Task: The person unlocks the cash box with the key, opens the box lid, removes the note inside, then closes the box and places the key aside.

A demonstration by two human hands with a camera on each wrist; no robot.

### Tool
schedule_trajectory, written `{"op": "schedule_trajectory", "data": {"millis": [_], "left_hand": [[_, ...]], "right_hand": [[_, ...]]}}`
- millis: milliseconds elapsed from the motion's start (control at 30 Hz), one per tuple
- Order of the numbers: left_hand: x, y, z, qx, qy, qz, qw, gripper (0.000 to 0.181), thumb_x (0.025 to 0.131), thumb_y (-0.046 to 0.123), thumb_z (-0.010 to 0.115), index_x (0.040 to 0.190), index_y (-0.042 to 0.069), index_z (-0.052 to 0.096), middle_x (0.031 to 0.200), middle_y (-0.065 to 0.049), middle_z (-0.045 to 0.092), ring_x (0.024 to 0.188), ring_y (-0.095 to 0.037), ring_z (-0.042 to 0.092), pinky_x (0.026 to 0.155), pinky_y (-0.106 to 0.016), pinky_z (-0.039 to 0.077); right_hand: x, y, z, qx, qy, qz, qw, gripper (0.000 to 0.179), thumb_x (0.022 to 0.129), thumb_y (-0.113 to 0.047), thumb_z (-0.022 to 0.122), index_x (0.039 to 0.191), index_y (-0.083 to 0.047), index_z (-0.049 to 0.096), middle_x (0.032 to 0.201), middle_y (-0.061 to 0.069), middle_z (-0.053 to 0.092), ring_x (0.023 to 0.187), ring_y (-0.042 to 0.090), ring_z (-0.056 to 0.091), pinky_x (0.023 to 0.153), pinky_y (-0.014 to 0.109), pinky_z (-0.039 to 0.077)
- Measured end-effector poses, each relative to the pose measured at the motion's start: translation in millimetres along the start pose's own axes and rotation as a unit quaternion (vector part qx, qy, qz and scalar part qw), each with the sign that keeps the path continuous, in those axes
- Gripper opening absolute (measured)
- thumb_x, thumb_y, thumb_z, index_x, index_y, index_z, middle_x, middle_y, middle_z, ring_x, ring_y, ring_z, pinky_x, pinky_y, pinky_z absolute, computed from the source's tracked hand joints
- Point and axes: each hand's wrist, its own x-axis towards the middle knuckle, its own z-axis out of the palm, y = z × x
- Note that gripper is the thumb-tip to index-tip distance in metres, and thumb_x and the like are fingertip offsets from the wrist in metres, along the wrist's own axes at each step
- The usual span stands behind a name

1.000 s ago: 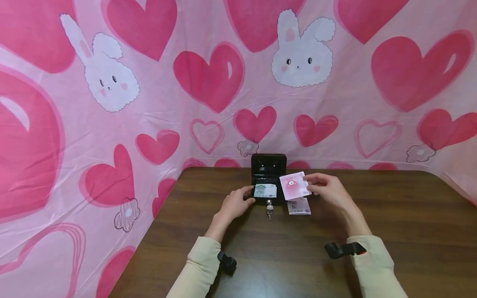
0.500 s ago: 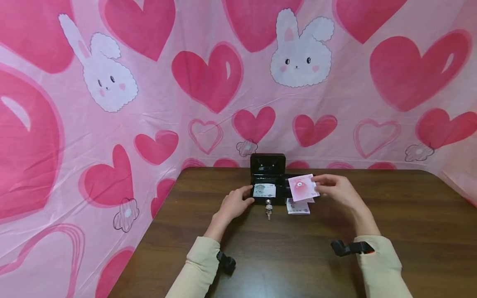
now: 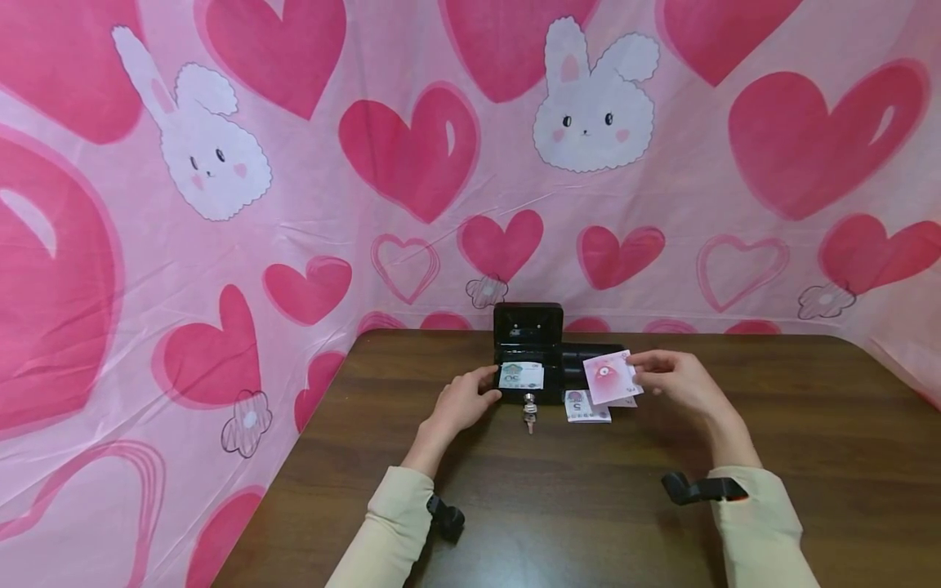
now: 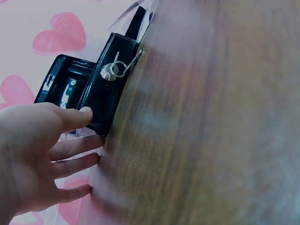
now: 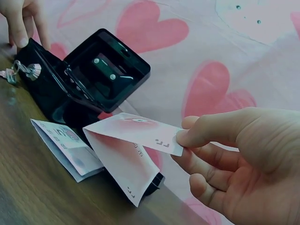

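Observation:
A small black cash box (image 3: 528,396) stands with its lid (image 3: 528,327) raised. A greenish banknote marked 50 (image 3: 521,376) lies in it, and a key hangs from its front lock (image 5: 33,70). My left hand (image 3: 457,402) touches the box's left front corner, thumb at the front and straight fingers by the side. To the right, my right hand (image 3: 680,384) pinches one end of a folded pink banknote (image 3: 610,377) between thumb and fingers. Its fold hangs partly open in the right wrist view. Below it lies a folded purplish banknote marked 5 (image 3: 588,407).
A black tray-like piece (image 3: 581,359) lies right of the box, partly hidden by the pink banknote. The brown wooden table (image 3: 559,506) reaches back to a pink cloth (image 3: 412,269) printed with hearts and rabbits. Each wrist wears a black camera (image 3: 447,519).
My right hand has moved right and slightly nearer with the pink banknote, uncovering more of the black piece and the purplish banknote. The left hand stays at the box.

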Motion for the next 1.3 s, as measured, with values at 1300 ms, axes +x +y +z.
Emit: {"op": "schedule_trajectory", "data": {"millis": [1300], "left_hand": [[0.8,1.5,-0.4,-0.005,-0.011,-0.007,0.9999,0.049,0.097,0.027,0.064,0.144,0.018,0.054,0.127,-0.011,0.069,0.118,-0.029,0.064,0.1,-0.052,0.047]], "right_hand": [[-2.4,45,-12,-0.042,-0.051,0.072,0.9952,0.043,0.092,-0.017,0.067,0.128,0.006,0.06,0.111,0.017,0.064,0.092,0.024,0.054,0.07,0.03,0.05]]}}
